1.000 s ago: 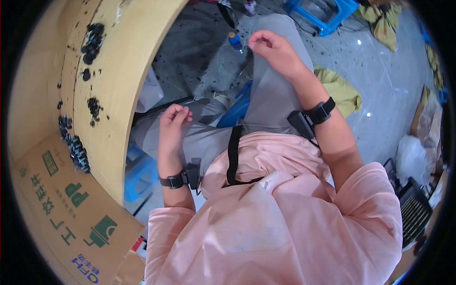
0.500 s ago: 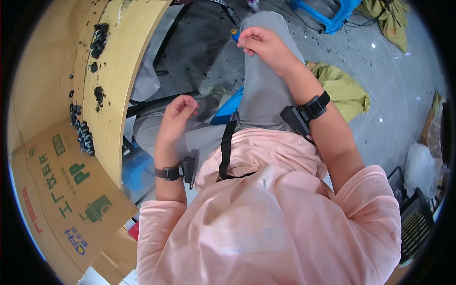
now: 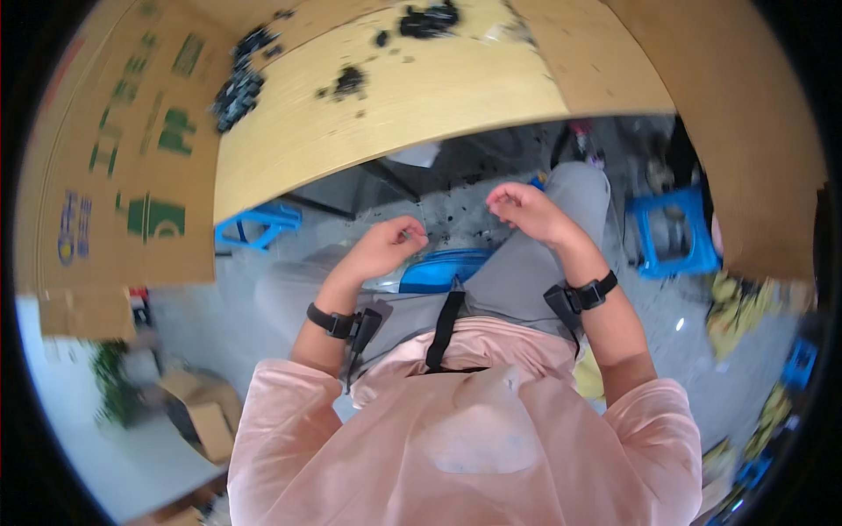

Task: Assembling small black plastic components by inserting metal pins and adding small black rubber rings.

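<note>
My left hand (image 3: 386, 249) hovers over my lap, its fingers loosely curled and the thumb a little apart from them. Over my right thigh is my right hand (image 3: 532, 213), also curled loosely, with a small gap at the thumb. I see nothing held in either. Both are on the near side of a pale wood tabletop (image 3: 478, 92) and touch nothing on it. On that top lie a heap of small black parts (image 3: 430, 19), a smaller black cluster (image 3: 349, 81) and a stacked row of black pieces (image 3: 239, 98). Blur hides their exact kind.
Cardboard panels stand at the table's left (image 3: 114, 175) and right (image 3: 728, 123). A blue stool (image 3: 674, 232) is on the floor at right, near a yellowish sack (image 3: 732, 311). Between my legs shows a blue seat (image 3: 447, 267). Open cardboard boxes (image 3: 206, 412) sit behind at left.
My view and body have turned left, so the table now spans the front. My hands have come closer together over my lap, the right one lower in view.
</note>
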Action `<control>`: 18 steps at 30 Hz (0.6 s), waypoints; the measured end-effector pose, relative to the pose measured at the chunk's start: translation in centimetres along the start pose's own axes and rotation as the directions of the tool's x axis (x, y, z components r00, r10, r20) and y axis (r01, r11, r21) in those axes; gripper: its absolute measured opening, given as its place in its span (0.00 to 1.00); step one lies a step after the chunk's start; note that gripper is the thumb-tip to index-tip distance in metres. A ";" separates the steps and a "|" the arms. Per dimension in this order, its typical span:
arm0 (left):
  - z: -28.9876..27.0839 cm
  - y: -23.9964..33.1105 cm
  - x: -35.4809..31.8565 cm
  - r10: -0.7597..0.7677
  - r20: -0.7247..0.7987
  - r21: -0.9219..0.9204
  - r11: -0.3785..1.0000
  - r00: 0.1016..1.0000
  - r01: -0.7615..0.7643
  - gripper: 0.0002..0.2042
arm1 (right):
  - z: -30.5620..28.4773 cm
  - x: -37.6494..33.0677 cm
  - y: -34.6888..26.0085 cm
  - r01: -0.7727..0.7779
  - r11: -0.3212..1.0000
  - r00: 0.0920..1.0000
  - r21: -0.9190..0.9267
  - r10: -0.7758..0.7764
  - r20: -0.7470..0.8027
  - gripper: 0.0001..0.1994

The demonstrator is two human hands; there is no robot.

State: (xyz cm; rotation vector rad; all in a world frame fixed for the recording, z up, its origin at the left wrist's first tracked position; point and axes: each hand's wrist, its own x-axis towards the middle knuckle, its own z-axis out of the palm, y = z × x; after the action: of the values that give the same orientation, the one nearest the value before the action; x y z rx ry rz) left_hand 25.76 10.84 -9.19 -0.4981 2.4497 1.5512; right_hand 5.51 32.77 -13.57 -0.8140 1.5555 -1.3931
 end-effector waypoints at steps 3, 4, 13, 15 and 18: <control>-1.8 0.7 -3.0 0.051 -0.077 0.094 0.995 0.996 -0.044 0.12 | 0.3 1.8 -3.7 -0.044 0.986 0.983 -0.161 0.071 0.168 0.07; -2.1 0.0 -4.3 0.141 -0.116 0.111 0.985 0.983 -0.129 0.12 | 0.6 2.3 -5.0 -0.056 0.975 0.970 -0.213 0.104 0.222 0.08; -4.4 -16.0 -9.5 -0.457 -0.581 -0.744 0.634 0.673 -0.212 0.05 | 12.1 17.3 -3.4 -0.016 0.813 0.740 -0.582 0.401 0.540 0.11; -5.6 -17.6 -9.1 -0.560 -0.594 -0.741 0.660 0.578 -0.122 0.06 | 16.3 21.8 0.8 0.016 0.866 0.655 -0.500 0.369 0.660 0.12; -6.7 -19.4 -7.8 -0.596 -0.607 -0.714 0.700 0.526 -0.032 0.07 | 21.0 26.0 10.2 0.071 0.819 0.597 -0.569 0.422 0.682 0.18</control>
State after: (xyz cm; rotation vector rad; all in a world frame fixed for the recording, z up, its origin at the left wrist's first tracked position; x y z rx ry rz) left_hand 40.49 -1.47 -19.86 -2.1062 1.8997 2.3333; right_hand 14.82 2.37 -28.16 -1.3398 1.2291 -0.2548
